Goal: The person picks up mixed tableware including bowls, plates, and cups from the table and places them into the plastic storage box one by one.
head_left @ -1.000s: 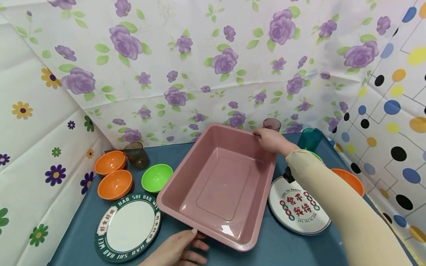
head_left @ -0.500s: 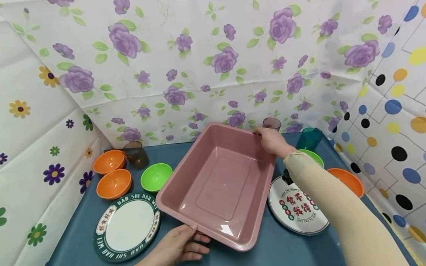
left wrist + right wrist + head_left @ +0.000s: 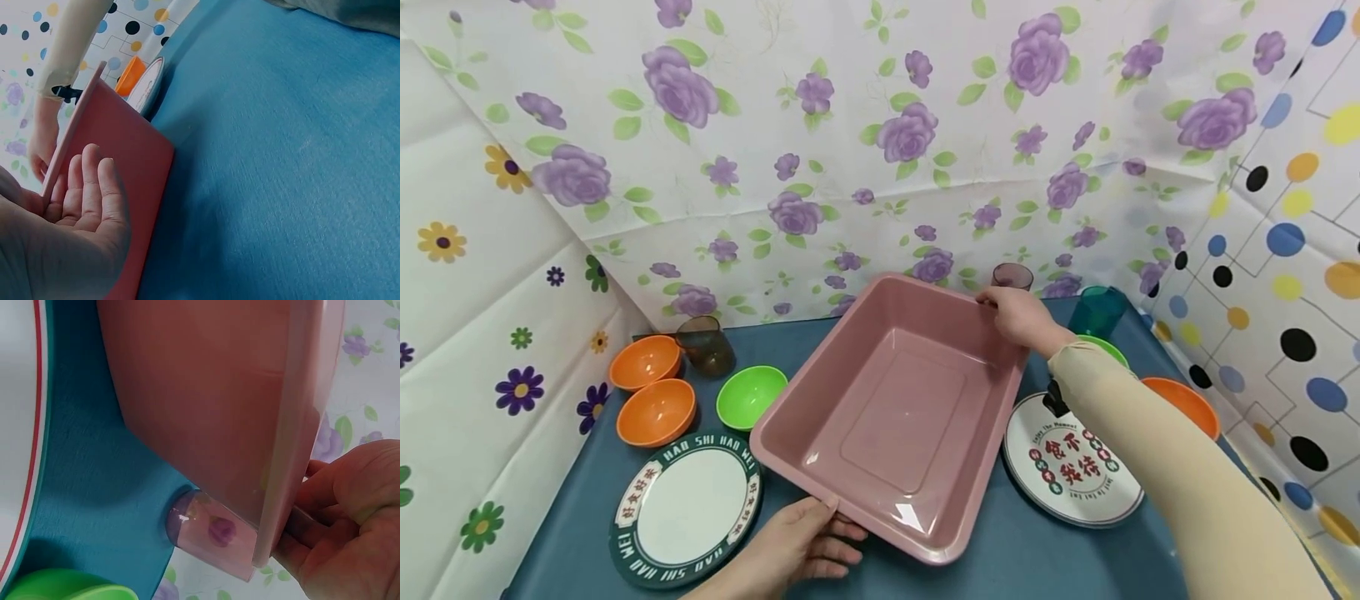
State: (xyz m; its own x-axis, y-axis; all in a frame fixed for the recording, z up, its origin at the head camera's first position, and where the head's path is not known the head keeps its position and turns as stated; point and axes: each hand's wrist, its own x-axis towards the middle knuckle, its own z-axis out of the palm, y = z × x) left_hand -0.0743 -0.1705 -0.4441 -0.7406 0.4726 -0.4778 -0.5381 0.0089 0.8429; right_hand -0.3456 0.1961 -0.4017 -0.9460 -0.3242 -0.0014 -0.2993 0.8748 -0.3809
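A pink rectangular basin (image 3: 902, 417), with nothing inside it, sits at a slant on the blue tabletop in the head view. My left hand (image 3: 805, 542) holds its near rim, thumb on top and fingers beneath. In the left wrist view those fingers (image 3: 92, 187) lie against the basin's outer wall. At the far right corner my right hand (image 3: 1018, 319) grips the rim. The right wrist view has its thumb and fingers (image 3: 350, 519) pinching that edge. Behind this corner stands a clear pinkish cup (image 3: 1012, 276), partly hidden by the hand.
Left of the basin are two orange bowls (image 3: 657, 413), a brown cup (image 3: 706, 346), a green bowl (image 3: 751, 397) and a green-rimmed plate (image 3: 692, 508). To its right lie a white plate (image 3: 1067, 467), an orange bowl (image 3: 1183, 407) and a teal cup (image 3: 1097, 312). Patterned cloth walls enclose the table.
Both hands keep their hold on the basin. It has turned very slightly, its far right corner shifting a little right and the left hand a little left.
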